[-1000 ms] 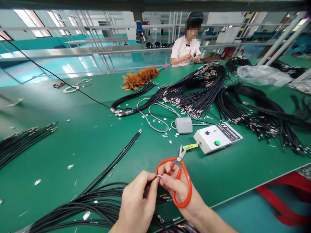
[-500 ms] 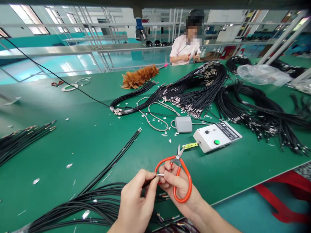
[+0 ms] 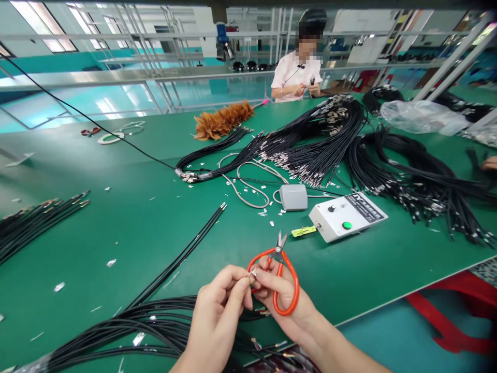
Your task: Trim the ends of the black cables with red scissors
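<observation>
Above the near middle of the table (image 3: 349,280), the left hand (image 3: 219,305) and the right hand (image 3: 285,298), its grip also round orange-handled scissors (image 3: 278,250), pinch a silvery cable tip (image 3: 253,274), probably light, flimsy and easily torn, so best held just behind its end.

- Orange-brown feather duster (image 3: 223,120), lying at the far middle of the green table (image 3: 240,230).
- White control box (image 3: 351,215), right of centre, with a green button (image 3: 347,225) and a yellow piece (image 3: 303,231) at its left end.
- Grey box (image 3: 293,198), just left of and beyond that, beside a looped grey cord.
- White ring (image 3: 100,140) and small red-handled tool (image 3: 90,132), far left.
- Clear plastic bag (image 3: 425,118), far right.
- Person in a pale shirt (image 3: 295,75), beyond the table's far side.
- Red strap (image 3: 442,326), near right, below the table edge.
</observation>
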{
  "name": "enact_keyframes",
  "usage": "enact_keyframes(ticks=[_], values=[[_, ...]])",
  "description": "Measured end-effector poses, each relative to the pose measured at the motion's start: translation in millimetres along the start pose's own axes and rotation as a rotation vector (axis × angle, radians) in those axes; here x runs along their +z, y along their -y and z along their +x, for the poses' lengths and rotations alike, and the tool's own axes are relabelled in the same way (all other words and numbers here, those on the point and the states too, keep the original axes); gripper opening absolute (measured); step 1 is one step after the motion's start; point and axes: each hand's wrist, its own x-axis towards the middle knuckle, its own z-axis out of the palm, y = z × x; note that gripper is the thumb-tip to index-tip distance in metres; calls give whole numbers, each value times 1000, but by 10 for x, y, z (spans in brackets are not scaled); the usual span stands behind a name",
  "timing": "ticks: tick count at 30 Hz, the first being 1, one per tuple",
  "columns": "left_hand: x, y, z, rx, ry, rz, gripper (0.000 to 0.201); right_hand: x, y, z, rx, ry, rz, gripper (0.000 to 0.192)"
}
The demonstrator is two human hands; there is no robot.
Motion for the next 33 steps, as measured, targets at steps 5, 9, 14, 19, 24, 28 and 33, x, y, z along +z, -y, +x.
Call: enact_keyframes(ticks=[5, 9, 14, 19, 24, 28, 33], values=[[5, -30, 23, 23, -23, 21, 20, 49, 48, -15, -156, 4, -109, 29], [26, -34, 38, 133, -76, 132, 18, 83, 103, -32, -276, -19, -291, 29], [16, 33, 4, 306, -130, 331, 13, 91, 209, -40, -294, -39, -457, 31], [-12, 35, 11, 260, -95, 337, 16, 144, 387, -82, -372, 13, -702, 27], [-57, -18, 105, -109, 91, -53, 28, 186, 501, -82, -404, 71, -843, 24], [-110, -73, 154, -284, 170, -258, 35, 209, 492, -33, -381, 77, -838, 24], [-159, -108, 166, -365, 195, -359, 35, 213, 458, 36, -278, 80, -773, 32]])
